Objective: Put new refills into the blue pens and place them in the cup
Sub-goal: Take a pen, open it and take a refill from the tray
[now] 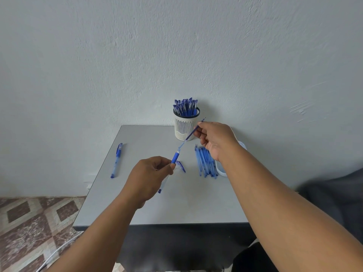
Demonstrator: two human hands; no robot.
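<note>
Two bare forearms in view, uncovered to the frame edge; no sleeves, watch, rings or bands visible. Left hand (149, 173) and right hand (214, 140) ungloved. Dark garment at lower right, blurred

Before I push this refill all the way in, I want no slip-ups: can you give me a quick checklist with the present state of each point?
1. Left hand grips the pen barrel: ok.
2. Right hand pinches the refill near its far end: ok.
3. Refill lined up with the barrel's open end and partly entered: ok.
4. Refill's writing tip facing the correct way: cannot tell.
5. Pen cap within reach, lying on the table beside the left hand: ok.
6. Cup has room for one more pen: cannot tell, it looks crowded.
</note>
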